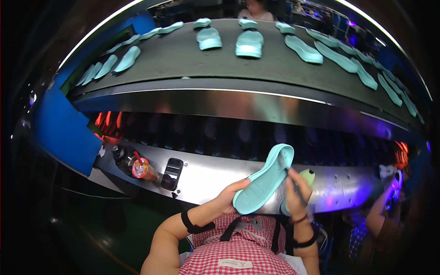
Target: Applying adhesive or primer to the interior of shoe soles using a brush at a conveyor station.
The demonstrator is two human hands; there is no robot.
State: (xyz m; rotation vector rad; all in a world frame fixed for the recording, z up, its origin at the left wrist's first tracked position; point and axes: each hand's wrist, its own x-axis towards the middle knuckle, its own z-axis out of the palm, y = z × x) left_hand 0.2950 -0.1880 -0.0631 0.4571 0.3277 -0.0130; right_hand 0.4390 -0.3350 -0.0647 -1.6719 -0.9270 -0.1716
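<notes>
My left hand point(227, 196) grips a teal shoe sole point(261, 188) by its lower left edge, with its hollow side turned up. The sole is tilted above the metal ledge, its far end pointing away and to the right. Close to its right edge, my right hand point(299, 192) is closed around a thin dark tool point(288, 173), blurred by motion; its kind cannot be made out. Just beyond the right hand, a pale green rounded object point(308, 176) is partly hidden by the fingers.
Several teal soles point(249, 44) lie on the dark conveyor belt point(174, 64) ahead. On the ledge point(206, 176) to the left are a drink cup point(141, 168) with a red straw, a dark bottle point(120, 155) and a black phone-like object point(172, 174). A co-worker's arm point(379, 208) is at right.
</notes>
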